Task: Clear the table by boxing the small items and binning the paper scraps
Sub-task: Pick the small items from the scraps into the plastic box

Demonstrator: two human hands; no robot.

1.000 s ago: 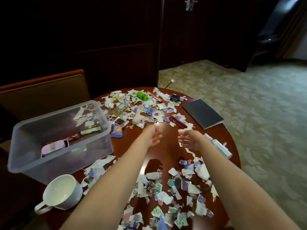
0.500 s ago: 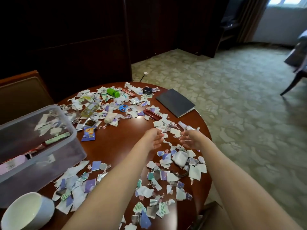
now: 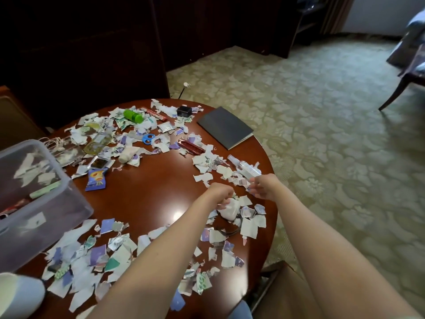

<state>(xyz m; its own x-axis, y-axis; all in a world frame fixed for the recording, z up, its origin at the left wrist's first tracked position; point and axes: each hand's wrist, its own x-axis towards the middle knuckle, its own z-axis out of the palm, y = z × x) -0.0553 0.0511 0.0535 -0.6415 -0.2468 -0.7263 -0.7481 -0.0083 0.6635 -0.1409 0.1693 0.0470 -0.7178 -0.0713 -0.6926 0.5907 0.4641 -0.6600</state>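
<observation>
Both hands have shifted toward the right edge of the table (image 3: 149, 199) since the earlier frames, away from its bare centre. The left hand (image 3: 220, 194) is palm down with fingers curled downward, fingertips at the top of a white rounded item (image 3: 226, 212) that lies among the paper scraps (image 3: 249, 226). Whether it grips the item cannot be determined. The right hand (image 3: 264, 185) has its fingers curled toward the left, fingertips at scraps just beside a clear spray bottle (image 3: 245, 168). Whether it pinches a scrap cannot be determined. Scraps cover the near, right and far areas of the table. The plastic box (image 3: 69, 203) stands at the left edge, holding a few scraps and small items. On the far side, a green bottle (image 3: 133, 115), blue scissors (image 3: 148, 139) and a red packet (image 3: 191, 146) lie among scraps. A dark notebook (image 3: 224, 126) lies near the far right edge.
</observation>
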